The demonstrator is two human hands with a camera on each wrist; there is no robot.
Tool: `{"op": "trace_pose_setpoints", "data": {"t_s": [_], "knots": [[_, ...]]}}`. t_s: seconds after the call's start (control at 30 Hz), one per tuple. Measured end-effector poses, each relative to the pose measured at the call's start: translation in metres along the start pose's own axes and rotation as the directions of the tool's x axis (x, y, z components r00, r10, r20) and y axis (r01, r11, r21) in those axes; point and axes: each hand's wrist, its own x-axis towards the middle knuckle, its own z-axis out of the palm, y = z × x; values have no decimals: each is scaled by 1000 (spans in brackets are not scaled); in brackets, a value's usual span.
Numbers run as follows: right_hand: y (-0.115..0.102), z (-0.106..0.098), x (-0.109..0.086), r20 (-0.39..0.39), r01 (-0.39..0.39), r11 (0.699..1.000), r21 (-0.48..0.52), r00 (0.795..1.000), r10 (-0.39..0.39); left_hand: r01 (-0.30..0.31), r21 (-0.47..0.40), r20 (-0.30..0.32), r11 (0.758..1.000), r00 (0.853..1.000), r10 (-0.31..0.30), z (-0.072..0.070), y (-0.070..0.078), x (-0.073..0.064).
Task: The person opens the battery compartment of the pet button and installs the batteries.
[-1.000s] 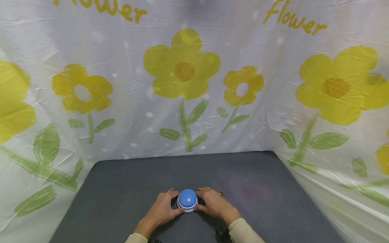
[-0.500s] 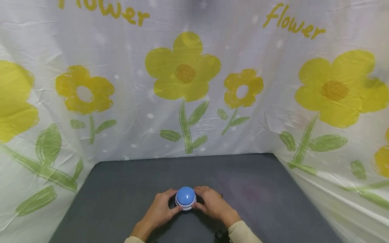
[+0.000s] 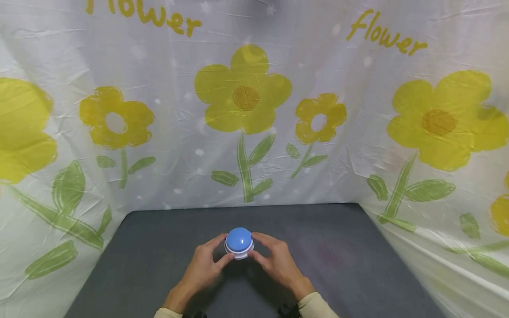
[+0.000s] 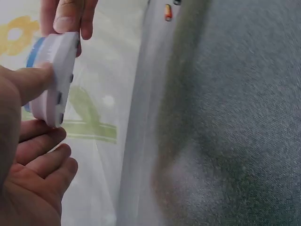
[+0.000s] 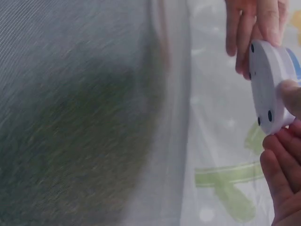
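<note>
A push button with a blue dome and a round white base (image 3: 239,240) is held above the dark table, dome up. My left hand (image 3: 203,264) pinches its left side between thumb and fingers, and my right hand (image 3: 278,263) pinches its right side the same way. Seen from the left wrist, the base (image 4: 59,70) stands edge-on with small dark feet beneath it. In the right wrist view the white underside (image 5: 265,89) faces the camera, with dark feet around its edge.
The dark grey table (image 3: 175,229) spreads around both hands. A white curtain printed with yellow flowers (image 3: 179,145) rises behind and on both sides. In the left wrist view a small orange-red cylinder (image 4: 168,12) lies on the table, a dark piece (image 4: 177,2) near it.
Both hands have lifted the push button off the table and moved it slightly away and to the left. The head view has shifted a little.
</note>
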Motion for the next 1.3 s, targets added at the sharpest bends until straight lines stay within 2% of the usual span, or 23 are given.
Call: {"op": "trace_pose_setpoints", "data": {"t_s": [0.17,0.33,0.4,0.47,0.57,0.67,0.8,0.87,0.9,0.97,1.1,1.17,1.23,1.3], "knots": [[-5,-2,4,-56,11,997,72,998,-7,30,-151,-60,988,997,-39,0,0,-1],[-11,-2,7,-123,19,998,63,992,-11,-2,-248,-165,969,985,-41,6,1,-1],[-13,-1,8,-157,16,998,65,988,-6,-17,-304,-208,952,977,-49,9,3,-1],[-14,0,9,-190,26,997,71,982,-12,-23,-375,-254,927,964,-78,13,5,0],[-15,1,10,-232,47,996,73,972,-28,-31,-487,-319,873,937,-144,17,10,1],[-16,2,11,-256,52,995,81,966,-30,-8,-532,-368,846,903,-223,19,16,3],[-19,3,11,-247,27,995,91,969,-3,32,-532,-414,846,862,-294,19,22,4],[-21,3,11,-238,10,996,88,971,12,37,-518,-433,855,850,-299,19,24,4],[-22,3,12,-236,-2,997,83,972,22,31,-509,-438,860,851,-290,19,25,3],[-24,3,13,-237,-31,997,69,970,47,27,-484,-429,875,864,-264,18,26,2],[-26,2,16,-230,-94,994,50,968,103,18,-452,-361,892,910,-202,13,29,1],[-26,1,17,-224,-115,992,58,966,125,25,-438,-323,899,929,-183,10,31,1],[-26,0,18,-208,-138,987,79,966,152,29,-424,-302,905,938,-171,8,32,2],[-27,-1,19,-190,-167,981,101,964,184,34,-381,-303,924,939,-160,6,32,3]]}}
